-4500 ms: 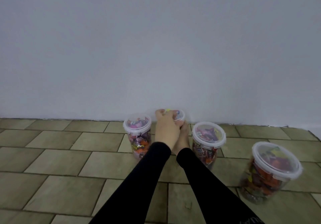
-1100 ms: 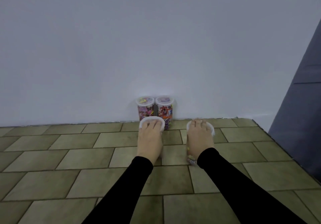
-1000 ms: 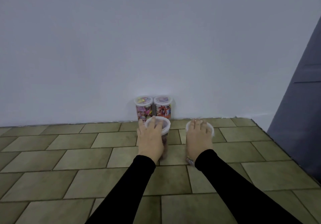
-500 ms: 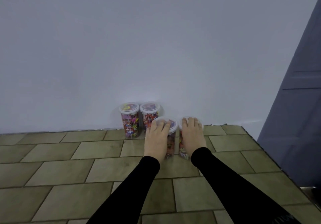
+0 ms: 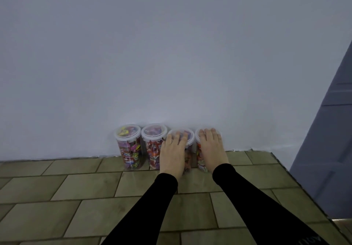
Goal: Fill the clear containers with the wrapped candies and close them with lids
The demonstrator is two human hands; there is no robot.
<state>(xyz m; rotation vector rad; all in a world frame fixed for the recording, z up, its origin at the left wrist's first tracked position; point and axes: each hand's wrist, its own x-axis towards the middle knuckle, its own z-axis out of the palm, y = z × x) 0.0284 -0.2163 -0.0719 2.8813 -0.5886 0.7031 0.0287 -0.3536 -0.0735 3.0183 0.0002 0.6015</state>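
1. Four lidded containers of wrapped candies are lined up upright on the tiled floor (image 5: 91, 187), against the wall (image 5: 171, 54).
2. Third container (image 5: 188, 144) is covered by the left hand (image 5: 172, 154), fingers laid straight over its lid.
3. Fourth container (image 5: 200, 157) is likewise covered by the right hand (image 5: 212, 149).
4. First container (image 5: 129, 146) and second container (image 5: 153, 145) are untouched.

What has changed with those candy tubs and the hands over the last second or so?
The left hand and right hand have slid the third tub and fourth tub away from the person, up to the wall, into one row. Both hands still rest on their lids. The first tub and second tub stayed put, lidded.
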